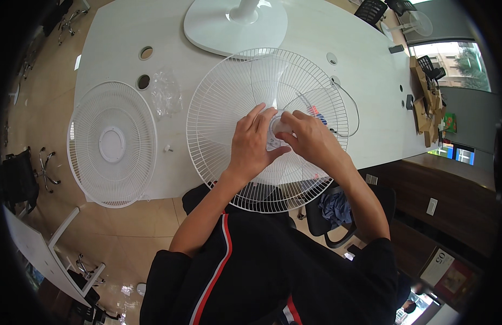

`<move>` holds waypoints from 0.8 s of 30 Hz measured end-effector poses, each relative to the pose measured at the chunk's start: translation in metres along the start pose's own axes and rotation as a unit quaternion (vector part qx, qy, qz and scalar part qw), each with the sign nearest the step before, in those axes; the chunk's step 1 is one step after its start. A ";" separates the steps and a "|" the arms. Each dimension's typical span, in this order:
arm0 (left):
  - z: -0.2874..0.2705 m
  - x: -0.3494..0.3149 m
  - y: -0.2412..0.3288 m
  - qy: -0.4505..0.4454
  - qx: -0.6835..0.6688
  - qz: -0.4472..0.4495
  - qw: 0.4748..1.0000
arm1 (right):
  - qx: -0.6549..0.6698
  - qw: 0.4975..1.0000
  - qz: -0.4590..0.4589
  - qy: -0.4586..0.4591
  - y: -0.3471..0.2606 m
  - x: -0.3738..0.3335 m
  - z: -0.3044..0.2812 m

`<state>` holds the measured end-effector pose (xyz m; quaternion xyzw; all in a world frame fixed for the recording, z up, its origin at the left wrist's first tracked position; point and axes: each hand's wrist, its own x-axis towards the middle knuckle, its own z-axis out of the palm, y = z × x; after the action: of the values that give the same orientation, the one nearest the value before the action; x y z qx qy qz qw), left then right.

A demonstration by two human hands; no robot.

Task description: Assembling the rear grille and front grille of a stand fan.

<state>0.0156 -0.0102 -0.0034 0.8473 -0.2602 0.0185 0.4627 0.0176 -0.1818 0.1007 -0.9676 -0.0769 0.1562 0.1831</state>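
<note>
A large white wire fan grille [213,124] lies over a see-through fan blade [267,76], its lower rim reaching past the table edge toward me. My left hand [250,142] rests at the grille's middle, fingers stretched and apart, thumb along the near side of the hub. From the right, my right hand [311,136] reaches the same hub with bent fingers, closed on a round white cap [281,129]. The fingers cover part of the cap, and how it sits on the hub is hidden.
On the white table [170,40] a second fan grille [137,116] lies at left. Beside it are a crumpled clear bag [165,93] and a small white part [168,148]. A white fan base [207,27] stands at the far side. A thin cable [357,111] curves at right.
</note>
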 end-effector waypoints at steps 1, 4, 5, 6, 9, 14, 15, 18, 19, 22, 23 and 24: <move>0.000 0.000 0.000 -0.001 0.012 0.000 1.000 | -0.007 0.999 -0.027 -0.028 0.002 0.001 -0.005; 0.000 0.002 0.001 0.003 0.014 0.004 1.000 | -0.012 0.993 -0.110 -0.038 0.015 0.006 -0.008; 0.000 0.002 0.001 0.001 0.012 0.005 1.000 | -0.013 0.986 -0.166 -0.021 0.018 0.006 -0.007; 0.000 0.004 -0.001 -0.007 0.011 0.003 1.000 | -0.014 0.986 -0.164 -0.022 0.019 0.004 -0.005; -0.001 0.002 -0.002 -0.011 0.000 -0.015 1.000 | -0.068 0.977 -0.202 -0.016 0.013 -0.002 -0.004; 0.001 -0.001 0.000 0.002 -0.012 -0.015 1.000 | -0.070 0.993 0.092 0.001 -0.013 -0.006 -0.005; 0.001 0.000 0.000 0.002 -0.014 -0.012 1.000 | -0.069 0.993 0.095 0.000 -0.014 -0.005 0.002; -0.002 0.002 -0.001 -0.004 -0.018 -0.012 1.000 | -0.079 0.994 0.073 0.026 -0.010 -0.001 0.019; -0.002 0.002 -0.001 -0.007 -0.020 -0.015 1.000 | -0.084 0.996 0.034 0.018 -0.008 -0.002 0.017; -0.001 0.001 0.001 -0.005 -0.017 -0.013 1.000 | -0.091 0.993 -0.079 -0.005 0.005 -0.001 0.005; -0.001 0.001 0.002 -0.008 -0.018 -0.012 1.000 | -0.093 0.983 -0.157 -0.022 0.011 -0.001 0.001; -0.001 0.001 0.001 -0.004 -0.007 -0.011 1.000 | -0.093 0.983 -0.155 -0.021 0.014 0.000 -0.003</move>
<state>0.0156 -0.0105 -0.0019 0.8470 -0.2523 0.0085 0.4678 0.0194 -0.1953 0.0979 -0.9533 -0.2440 0.1380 0.1129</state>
